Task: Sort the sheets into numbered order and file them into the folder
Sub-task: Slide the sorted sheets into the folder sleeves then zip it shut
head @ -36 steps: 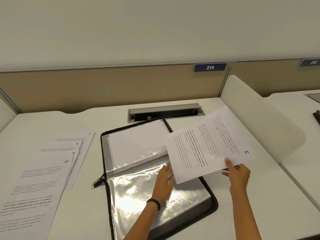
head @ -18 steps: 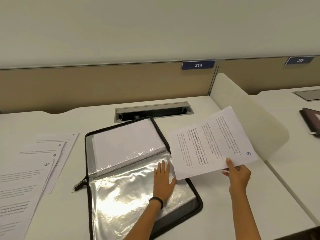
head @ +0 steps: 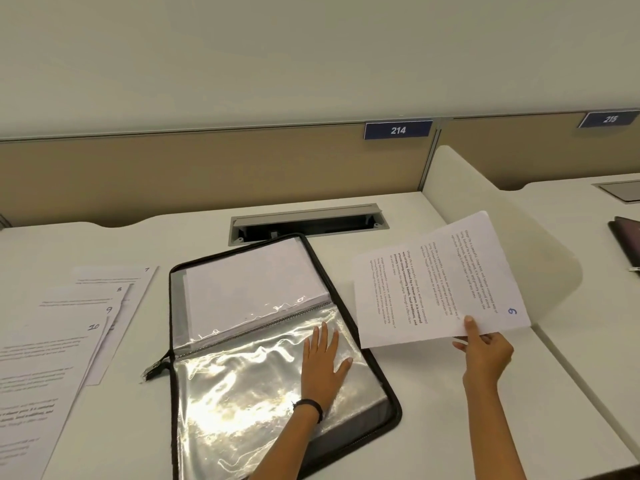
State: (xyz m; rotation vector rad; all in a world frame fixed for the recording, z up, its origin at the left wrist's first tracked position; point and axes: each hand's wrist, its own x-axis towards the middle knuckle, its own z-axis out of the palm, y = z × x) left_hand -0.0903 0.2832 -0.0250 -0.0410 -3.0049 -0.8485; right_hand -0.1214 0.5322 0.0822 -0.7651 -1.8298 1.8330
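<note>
A black zip folder (head: 377,362) lies open on the white desk, its far half holding filed white sheets (head: 249,285) in sleeves. My left hand (head: 323,363) presses flat, fingers straight, on the empty clear sleeve (head: 242,403) of the near half. To the right of the folder my right hand (head: 485,351) pinches the near edge of a printed sheet marked 6 (head: 436,285), held above the desk. At the left lies a fanned pile of sheets marked 7, 8, 9 and 10 (head: 62,341).
A grey cable box (head: 304,221) is sunk in the desk behind the folder. A curved white divider (head: 502,216) rises on the right, with a dark device (head: 627,240) on the neighbouring desk. A beige partition (head: 207,174) backs the desk.
My left hand has slid onto the clear sleeve and flattened there. The sheet marked 6 has moved right, off the folder's edge. The view has shifted to the right.
</note>
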